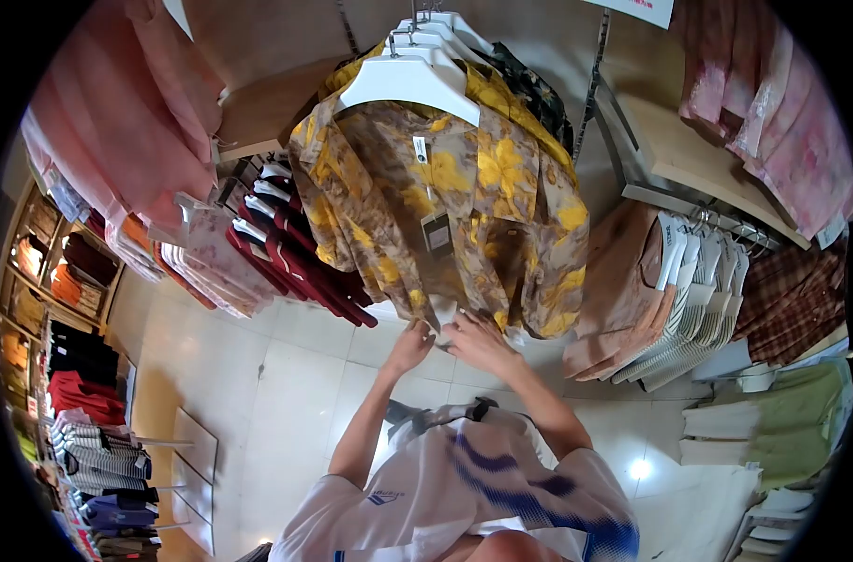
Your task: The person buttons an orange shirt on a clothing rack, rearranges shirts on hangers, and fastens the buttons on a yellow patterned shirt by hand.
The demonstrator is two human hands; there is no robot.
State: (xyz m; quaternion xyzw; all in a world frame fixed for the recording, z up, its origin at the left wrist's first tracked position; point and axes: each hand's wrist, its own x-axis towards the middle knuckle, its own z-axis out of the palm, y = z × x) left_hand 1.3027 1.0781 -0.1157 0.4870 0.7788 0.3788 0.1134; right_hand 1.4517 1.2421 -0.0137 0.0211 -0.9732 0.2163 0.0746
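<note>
My left hand (410,347) and right hand (481,343) seem to pinch, between fingers, the hem of the flowered shirt (468,201) — it hangs on a white hanger (407,82), and a hard tug could slip it off.

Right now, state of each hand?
Left hand: fingers curled at the patterned shirt's lower edge; grip can't be confirmed.
Right hand: fingers bent at the same lower edge; open or closed can't be told.

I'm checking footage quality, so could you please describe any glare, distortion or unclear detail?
Head view: wide-angle curving, blackened corners; head view: bright glare spot on the tiled floor, lower right; head view: flowered blouse clear, its hang tag's print illegible.
</note>
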